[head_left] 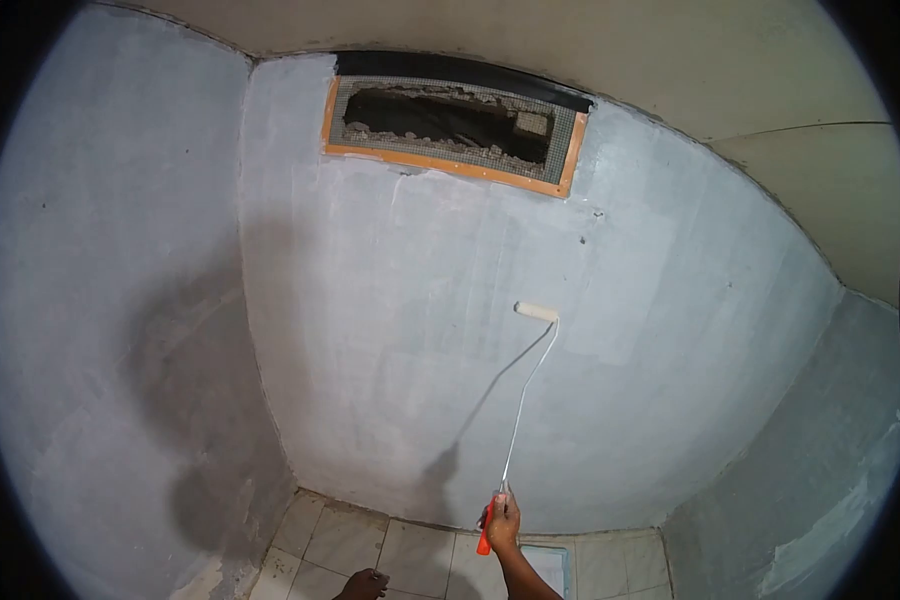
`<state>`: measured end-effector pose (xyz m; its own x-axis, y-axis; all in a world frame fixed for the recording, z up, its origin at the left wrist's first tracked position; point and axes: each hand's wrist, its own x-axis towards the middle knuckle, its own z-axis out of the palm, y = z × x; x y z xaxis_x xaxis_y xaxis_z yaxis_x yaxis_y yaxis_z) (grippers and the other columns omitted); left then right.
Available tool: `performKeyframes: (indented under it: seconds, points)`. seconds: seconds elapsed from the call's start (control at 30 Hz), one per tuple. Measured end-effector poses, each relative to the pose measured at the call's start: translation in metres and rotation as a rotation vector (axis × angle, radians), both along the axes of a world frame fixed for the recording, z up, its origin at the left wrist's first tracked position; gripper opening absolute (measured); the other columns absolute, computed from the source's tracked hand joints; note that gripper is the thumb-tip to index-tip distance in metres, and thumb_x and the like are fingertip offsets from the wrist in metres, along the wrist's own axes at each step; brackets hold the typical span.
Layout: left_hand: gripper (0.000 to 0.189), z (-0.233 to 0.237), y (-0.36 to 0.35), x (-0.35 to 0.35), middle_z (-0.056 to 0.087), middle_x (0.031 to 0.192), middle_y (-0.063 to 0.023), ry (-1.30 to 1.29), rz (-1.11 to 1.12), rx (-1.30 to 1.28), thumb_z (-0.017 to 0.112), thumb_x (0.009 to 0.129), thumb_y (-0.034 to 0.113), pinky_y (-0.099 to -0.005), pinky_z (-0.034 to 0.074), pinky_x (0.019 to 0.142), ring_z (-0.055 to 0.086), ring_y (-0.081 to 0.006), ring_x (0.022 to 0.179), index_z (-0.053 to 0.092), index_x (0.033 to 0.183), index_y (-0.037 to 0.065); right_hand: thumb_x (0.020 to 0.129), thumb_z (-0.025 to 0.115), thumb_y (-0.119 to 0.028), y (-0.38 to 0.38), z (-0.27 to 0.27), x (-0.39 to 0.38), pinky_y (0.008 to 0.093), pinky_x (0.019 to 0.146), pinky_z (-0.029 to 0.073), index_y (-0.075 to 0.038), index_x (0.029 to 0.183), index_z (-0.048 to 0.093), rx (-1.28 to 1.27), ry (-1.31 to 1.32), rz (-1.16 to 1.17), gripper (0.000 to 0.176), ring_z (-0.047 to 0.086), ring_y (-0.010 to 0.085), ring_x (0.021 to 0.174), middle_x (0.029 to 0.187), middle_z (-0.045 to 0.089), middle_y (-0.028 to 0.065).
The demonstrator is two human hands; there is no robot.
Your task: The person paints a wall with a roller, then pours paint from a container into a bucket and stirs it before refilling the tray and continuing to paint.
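My right hand (503, 519) is wrapped round the red handle (485, 541) of a paint roller. A long, thin, bent metal rod (519, 412) runs up from it to the cream roller sleeve (537, 312), which is at the middle of the facing wall (400, 300). The wall has a patchy, whitish-grey coat. Low at the bottom edge, my left hand (366, 584) hangs over the floor, away from the roller. Its fingers look curled in and I see nothing held, though the hand is small and partly cut off.
High on the wall is a vent opening (450, 125) with mesh, an orange frame (450, 168) and a black strip above. Side walls (100, 300) meet it at both corners. Below lie floor tiles (410, 555) and a pale tray-like object (547, 567) beside my right forearm. A ceiling (610, 50) slopes overhead.
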<state>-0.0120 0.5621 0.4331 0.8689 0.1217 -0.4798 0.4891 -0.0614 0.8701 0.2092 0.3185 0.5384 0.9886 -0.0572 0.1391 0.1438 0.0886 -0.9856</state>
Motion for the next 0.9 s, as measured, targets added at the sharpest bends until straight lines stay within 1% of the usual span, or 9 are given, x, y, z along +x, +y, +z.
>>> performKeyframes:
  seconds: [0.1, 0.27, 0.33, 0.43, 0.53, 0.6, 0.7, 0.77, 0.9]
  points:
    - [0.032, 0.004, 0.007, 0.000, 0.062, 0.088, -0.0099, 0.009, -0.040, 0.035, 0.062, 0.094, 0.033, -0.0376, 0.054, 0.068, 0.060, -0.0212, 0.077, 0.060, 0.100, 0.002, 0.104, 0.044, -0.040, 0.006, 0.040, 0.025, 0.0311, 0.043, 0.046, -0.002, 0.107, 0.052, -0.127, -0.163, -0.046, 0.038, 0.051, 0.0148, 0.046, 0.063, 0.050, 0.0042]
    - [0.032, -0.017, 0.011, -0.002, 0.064, 0.093, -0.0107, 0.069, -0.027, -0.089, 0.063, 0.094, 0.031, -0.0382, 0.055, 0.070, 0.061, -0.0211, 0.081, 0.060, 0.105, 0.001, 0.105, 0.043, -0.035, 0.011, 0.100, 0.061, 0.0309, 0.044, 0.046, -0.004, 0.101, 0.054, 0.005, -0.150, -0.023, 0.034, 0.051, 0.0139, 0.048, 0.060, 0.047, 0.0030]
    - [0.037, -0.046, 0.019, 0.007, 0.069, 0.092, -0.0149, 0.048, -0.102, 0.022, 0.063, 0.093, 0.029, -0.0340, 0.056, 0.074, 0.069, -0.0227, 0.078, 0.062, 0.106, -0.006, 0.105, 0.042, -0.035, 0.002, 0.073, 0.047, 0.0309, 0.044, 0.046, -0.005, 0.099, 0.053, -0.071, -0.141, -0.028, 0.033, 0.051, 0.0135, 0.048, 0.060, 0.047, 0.0029]
    - [0.038, -0.026, 0.020, 0.010, 0.069, 0.092, -0.0169, 0.029, -0.055, 0.023, 0.064, 0.092, 0.027, -0.0350, 0.056, 0.072, 0.069, -0.0233, 0.078, 0.061, 0.104, -0.008, 0.105, 0.041, -0.036, -0.020, -0.025, 0.008, 0.0314, 0.045, 0.047, -0.006, 0.096, 0.051, -0.324, -0.177, -0.035, 0.033, 0.051, 0.0133, 0.048, 0.061, 0.048, 0.0031]
    - [0.038, -0.030, 0.022, 0.004, 0.069, 0.092, -0.0166, 0.050, 0.021, 0.017, 0.065, 0.091, 0.027, -0.0350, 0.056, 0.071, 0.069, -0.0234, 0.078, 0.061, 0.105, -0.008, 0.105, 0.042, -0.037, -0.044, -0.114, -0.041, 0.0312, 0.045, 0.047, -0.006, 0.095, 0.052, -0.258, 0.036, -0.001, 0.034, 0.053, 0.0136, 0.046, 0.062, 0.050, 0.0027]
    - [0.039, -0.035, 0.026, -0.008, 0.069, 0.091, -0.0166, 0.066, 0.028, 0.020, 0.065, 0.092, 0.027, -0.0349, 0.056, 0.071, 0.069, -0.0236, 0.078, 0.061, 0.106, -0.008, 0.104, 0.042, -0.037, -0.049, -0.115, -0.050, 0.0311, 0.045, 0.047, -0.006, 0.094, 0.052, -0.232, 0.074, 0.017, 0.035, 0.054, 0.0138, 0.046, 0.062, 0.051, 0.0024]
    - [0.039, -0.027, 0.028, -0.022, 0.069, 0.091, -0.0167, 0.115, 0.039, 0.045, 0.065, 0.091, 0.027, -0.0349, 0.056, 0.072, 0.069, -0.0241, 0.077, 0.061, 0.107, -0.009, 0.104, 0.044, -0.035, -0.045, -0.080, -0.033, 0.0297, 0.045, 0.046, -0.005, 0.092, 0.051, -0.206, 0.091, 0.018, 0.033, 0.052, 0.0122, 0.047, 0.062, 0.049, 0.0006]
    - [0.039, -0.021, 0.027, -0.025, 0.069, 0.091, -0.0169, 0.157, 0.052, 0.059, 0.065, 0.091, 0.027, -0.0349, 0.056, 0.072, 0.069, -0.0243, 0.077, 0.061, 0.107, -0.009, 0.104, 0.045, -0.033, -0.034, -0.051, 0.002, 0.0281, 0.045, 0.045, -0.004, 0.099, 0.054, -0.318, -0.124, -0.050, 0.031, 0.049, 0.0102, 0.048, 0.062, 0.047, -0.0001]
    - [0.038, -0.001, 0.016, -0.019, 0.070, 0.090, -0.0164, 0.105, 0.091, 0.101, 0.065, 0.091, 0.026, -0.0349, 0.057, 0.072, 0.069, -0.0235, 0.077, 0.062, 0.107, -0.008, 0.105, 0.045, -0.026, 0.007, 0.064, 0.063, 0.0273, 0.045, 0.045, -0.002, 0.131, 0.052, -0.222, -0.213, 0.002, 0.036, 0.046, 0.0083, 0.049, 0.062, 0.046, -0.0005]
